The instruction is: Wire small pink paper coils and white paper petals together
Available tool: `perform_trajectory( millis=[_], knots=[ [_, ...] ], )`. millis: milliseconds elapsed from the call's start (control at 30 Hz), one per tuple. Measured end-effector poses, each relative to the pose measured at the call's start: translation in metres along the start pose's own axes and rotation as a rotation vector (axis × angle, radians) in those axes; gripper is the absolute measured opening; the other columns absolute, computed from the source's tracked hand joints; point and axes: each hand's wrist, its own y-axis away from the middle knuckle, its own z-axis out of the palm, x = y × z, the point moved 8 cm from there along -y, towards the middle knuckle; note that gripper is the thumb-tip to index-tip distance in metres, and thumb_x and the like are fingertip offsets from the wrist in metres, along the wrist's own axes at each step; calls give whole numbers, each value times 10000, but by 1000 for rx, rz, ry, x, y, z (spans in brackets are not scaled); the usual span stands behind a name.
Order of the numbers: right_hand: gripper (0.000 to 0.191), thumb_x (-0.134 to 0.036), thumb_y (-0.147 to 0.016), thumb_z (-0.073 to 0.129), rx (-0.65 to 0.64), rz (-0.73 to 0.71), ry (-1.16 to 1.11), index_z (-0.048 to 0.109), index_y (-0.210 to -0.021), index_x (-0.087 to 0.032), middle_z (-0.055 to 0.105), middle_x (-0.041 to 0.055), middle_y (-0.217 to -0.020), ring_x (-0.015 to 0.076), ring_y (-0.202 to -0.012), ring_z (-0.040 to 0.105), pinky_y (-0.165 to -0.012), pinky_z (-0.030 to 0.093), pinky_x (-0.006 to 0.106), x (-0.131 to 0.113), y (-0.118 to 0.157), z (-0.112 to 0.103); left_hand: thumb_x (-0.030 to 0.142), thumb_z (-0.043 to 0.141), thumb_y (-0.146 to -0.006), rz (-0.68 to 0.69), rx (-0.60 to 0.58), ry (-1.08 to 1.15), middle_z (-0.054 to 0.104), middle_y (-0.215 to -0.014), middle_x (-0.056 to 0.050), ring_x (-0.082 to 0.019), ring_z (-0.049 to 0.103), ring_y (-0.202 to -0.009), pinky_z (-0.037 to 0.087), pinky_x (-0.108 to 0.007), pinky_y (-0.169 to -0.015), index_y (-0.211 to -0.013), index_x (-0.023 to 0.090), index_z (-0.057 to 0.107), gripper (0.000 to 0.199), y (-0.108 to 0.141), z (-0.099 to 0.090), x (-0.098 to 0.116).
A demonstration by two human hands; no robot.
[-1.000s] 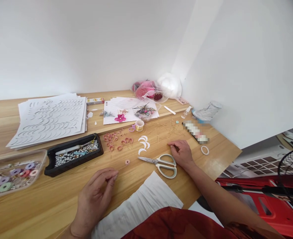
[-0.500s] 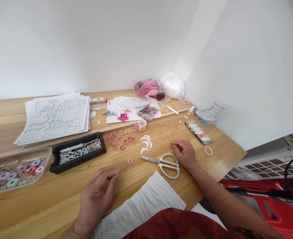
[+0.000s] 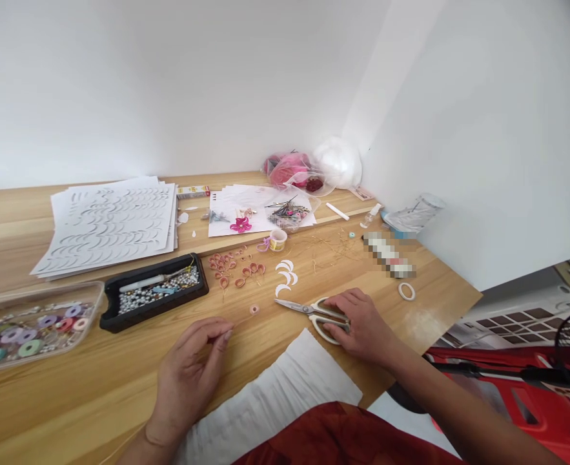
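Observation:
My left hand (image 3: 190, 374) is pinched shut near the table's front, holding a thin wire that runs to a small pink wire-wrapped loop (image 3: 254, 310). My right hand (image 3: 362, 326) rests on the white handles of a pair of steel scissors (image 3: 308, 311), with the fingers over the grips and the blades pointing left. Several white paper crescents (image 3: 285, 276) lie just beyond the blades. Farther left is a cluster of pink wire loops on stems (image 3: 234, 271). A white pleated paper (image 3: 275, 394) lies between my hands and my red sleeve.
A black tray of silver beads (image 3: 153, 290) and a clear box of coloured spools (image 3: 37, 326) stand left, beside stacked stencil sheets (image 3: 110, 226). Behind are a gold wire spool (image 3: 277, 240) and a pink flower (image 3: 241, 225). The table edge drops off right, above a red stool (image 3: 507, 387).
My right hand has moved from beside the scissors onto their handles. My left hand has shifted slightly, and the view has tilted a little.

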Motion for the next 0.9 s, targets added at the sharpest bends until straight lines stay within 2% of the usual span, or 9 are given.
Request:
perform_trajectory(
  millis=[167, 367, 533, 900],
  knots=[
    [204, -245, -883, 681, -64, -40, 31, 688, -1087, -246, 723, 69, -1021, 269, -999, 599, -942, 454, 446, 9, 5, -1, 206, 661, -921, -3, 1, 4, 742, -960, -29, -143, 724, -885, 595, -232, -814, -953, 223, 735, 82, 0, 0, 2],
    [214, -205, -870, 653, -14, 3, 110, 698, -1075, -247, 739, 70, -1048, 268, -982, 614, -926, 458, 447, 35, 8, -12, 218, 660, -918, -13, 3, 16, 750, -939, -38, -156, 731, -865, 605, -248, -793, -941, 216, 745, 88, -3, 0, 3],
    [224, -243, -860, 666, 35, 75, 172, 701, -1082, -244, 754, 62, -1039, 274, -963, 620, -916, 453, 442, 54, 6, -16, 224, 662, -917, -15, 7, 8, 753, -939, -41, -161, 736, -865, 607, -254, -797, -942, 215, 748, 91, -3, -1, 2],
    [151, -282, -858, 663, 88, 162, 150, 691, -999, -237, 731, 74, -972, 287, -950, 616, -893, 458, 436, 61, 13, -16, 254, 660, -920, -37, 4, 2, 757, -949, -48, -177, 736, -872, 613, -277, -810, -933, 215, 750, 99, -1, -1, -1]
  ],
)
